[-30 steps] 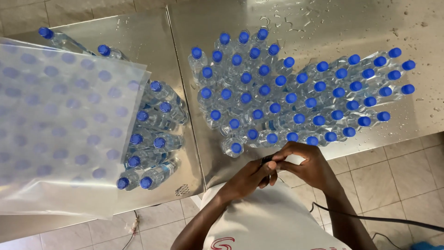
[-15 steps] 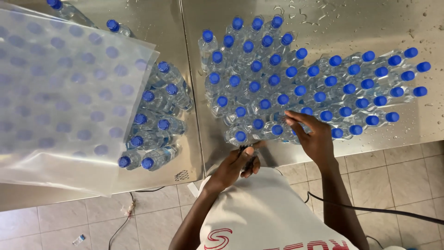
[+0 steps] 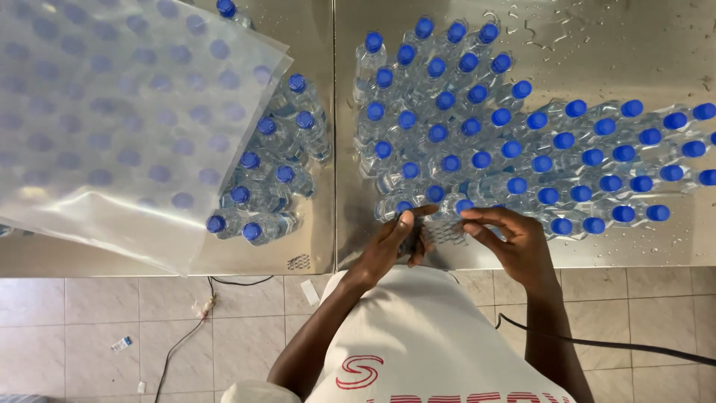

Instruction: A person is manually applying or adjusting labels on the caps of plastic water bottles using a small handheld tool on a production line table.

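Many clear water bottles with blue caps (image 3: pixel 481 138) stand packed together on a wet steel table (image 3: pixel 597 37). My left hand (image 3: pixel 389 246) is at the front edge of this group. It is closed on a small dark object (image 3: pixel 409 243) and touches a front-row bottle. My right hand (image 3: pixel 513 242) reaches in from the right, its fingers wrapped over a front bottle (image 3: pixel 446 233) that is tipped toward me between both hands.
A second group of capped bottles (image 3: pixel 276 175) stands on the adjoining steel table at left, partly under a large clear plastic sheet (image 3: pixel 112 127). A black cable (image 3: pixel 634 347) runs over the tiled floor at right. Small scraps (image 3: pixel 119 344) lie on the floor.
My hands were together near my body holding the dark object. The right hand reached out to the front bottles, and now both hands meet at a front bottle. The view shifted left.
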